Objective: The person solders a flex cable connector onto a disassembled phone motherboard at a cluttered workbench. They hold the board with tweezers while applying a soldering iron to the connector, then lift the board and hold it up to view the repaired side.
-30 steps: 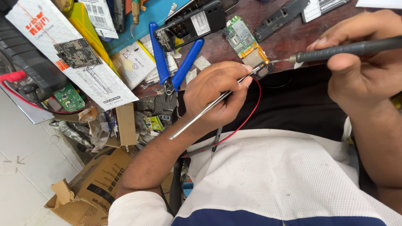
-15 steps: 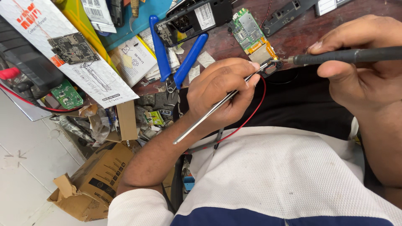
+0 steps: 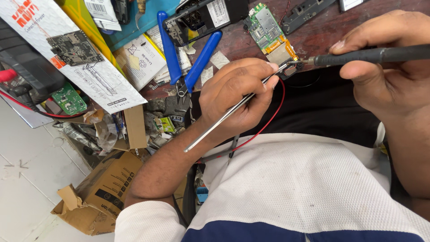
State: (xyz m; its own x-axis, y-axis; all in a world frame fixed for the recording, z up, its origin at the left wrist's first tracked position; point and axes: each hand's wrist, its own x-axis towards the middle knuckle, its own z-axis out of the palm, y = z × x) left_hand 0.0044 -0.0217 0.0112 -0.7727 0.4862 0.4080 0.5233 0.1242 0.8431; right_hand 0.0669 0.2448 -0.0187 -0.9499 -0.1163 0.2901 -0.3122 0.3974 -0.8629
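Observation:
My left hand (image 3: 237, 96) grips thin metal tweezers (image 3: 224, 118), their tips pressed at the near end of a small green circuit board (image 3: 268, 31) lying on the dark red bench. My right hand (image 3: 385, 76) holds a black soldering iron (image 3: 367, 55) level, its metal tip touching the same spot beside the board's gold flex part. A red wire (image 3: 273, 116) loops from that spot down past my left hand.
Blue-handled pliers (image 3: 186, 56) lie just left of my left hand. A black opened device (image 3: 204, 15) sits behind them. Papers, a white card with a dark board (image 3: 74, 47), a green board (image 3: 69, 98) and a torn cardboard box (image 3: 101, 192) crowd the left.
The view has shifted slightly, so the board and both hands sit a little higher. Tweezers and iron tip stay at the same spot on the board.

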